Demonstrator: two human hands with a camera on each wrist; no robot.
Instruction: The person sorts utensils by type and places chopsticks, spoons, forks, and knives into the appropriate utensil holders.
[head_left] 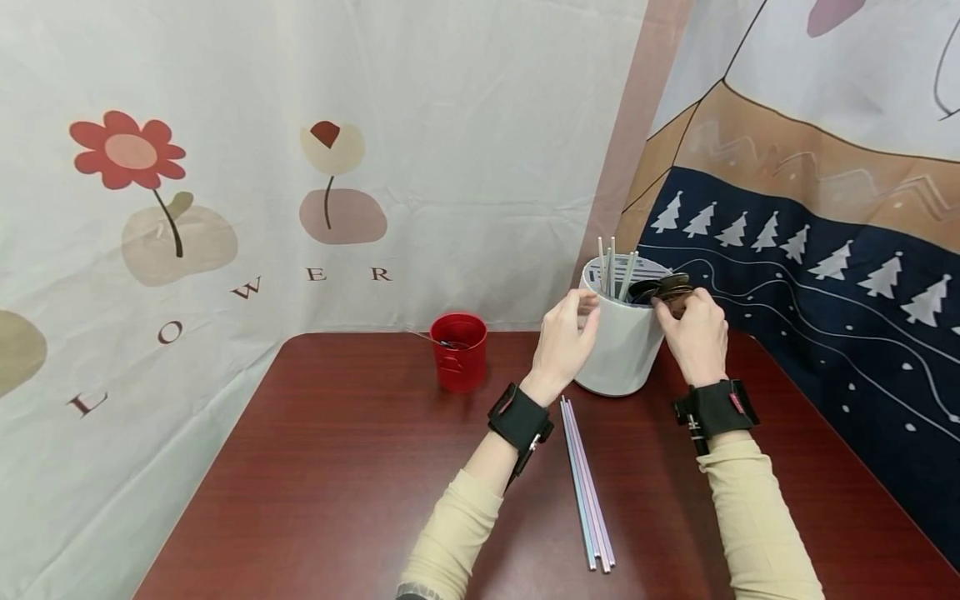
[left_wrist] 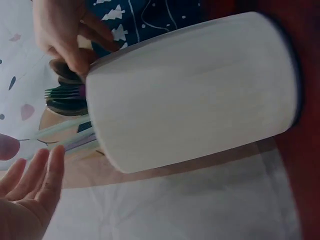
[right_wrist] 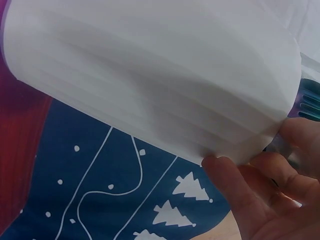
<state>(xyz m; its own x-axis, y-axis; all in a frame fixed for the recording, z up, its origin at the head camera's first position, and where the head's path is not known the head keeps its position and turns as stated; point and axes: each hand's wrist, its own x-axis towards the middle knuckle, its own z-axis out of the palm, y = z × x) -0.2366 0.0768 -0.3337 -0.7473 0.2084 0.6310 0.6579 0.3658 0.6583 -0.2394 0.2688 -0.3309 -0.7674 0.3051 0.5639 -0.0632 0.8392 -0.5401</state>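
Observation:
A tall white container (head_left: pixel 618 350) stands at the back right of the table, with several thin pale sticks (head_left: pixel 611 271) and dark rounded utensils (head_left: pixel 660 287) rising from its top. A fork (left_wrist: pixel 67 93) shows among them in the left wrist view. My right hand (head_left: pixel 693 333) grips the right side of the container's rim, fingers on the outer wall, close beside the dark utensils. On the left side, my left hand (head_left: pixel 567 333) is held by the rim near the pale sticks, fingers loosely bent and apart from the thumb, with nothing between them.
Several long slim pink and pale blue sticks (head_left: pixel 587 492) lie on the dark red table (head_left: pixel 360 500) between the forearms. A red cup (head_left: pixel 459 358) with a thin metal utensil in it stands left of the container. Printed cloths (head_left: pixel 465 167) hang behind and at the right.

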